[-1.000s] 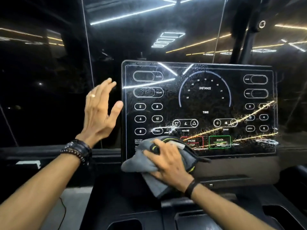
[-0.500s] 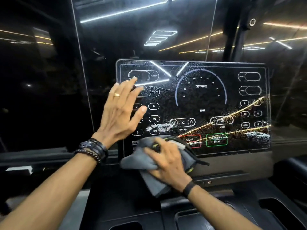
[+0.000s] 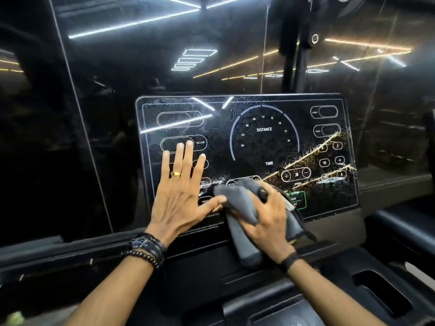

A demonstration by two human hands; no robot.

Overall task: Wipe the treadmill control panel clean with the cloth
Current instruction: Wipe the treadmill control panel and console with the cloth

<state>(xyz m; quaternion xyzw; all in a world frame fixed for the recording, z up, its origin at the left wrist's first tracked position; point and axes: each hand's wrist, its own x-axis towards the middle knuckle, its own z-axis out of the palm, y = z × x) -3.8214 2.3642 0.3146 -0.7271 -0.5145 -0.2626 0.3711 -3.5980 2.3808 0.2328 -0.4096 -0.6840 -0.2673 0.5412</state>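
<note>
The treadmill control panel (image 3: 263, 147) is a glossy black screen with white button outlines, a DISTANCE dial and wet speckles across it. My left hand (image 3: 181, 194) lies flat with spread fingers on the panel's lower left, over the number buttons; it wears a gold ring. My right hand (image 3: 270, 215) presses a bunched grey cloth (image 3: 237, 208) against the panel's lower middle, covering the pause button and part of the green start button. The cloth hangs down below the panel's bottom edge.
Dark glass (image 3: 117, 67) behind the panel reflects ceiling light strips. A black post (image 3: 292, 55) rises behind the panel's upper right. The black console deck (image 3: 306, 290) below has a recessed holder (image 3: 386, 295) at right. Black bracelets sit on my left wrist.
My left hand has moved right from beside the panel's edge and now lies flat on the panel. My right hand with the cloth has slid right and up over the lower buttons.
</note>
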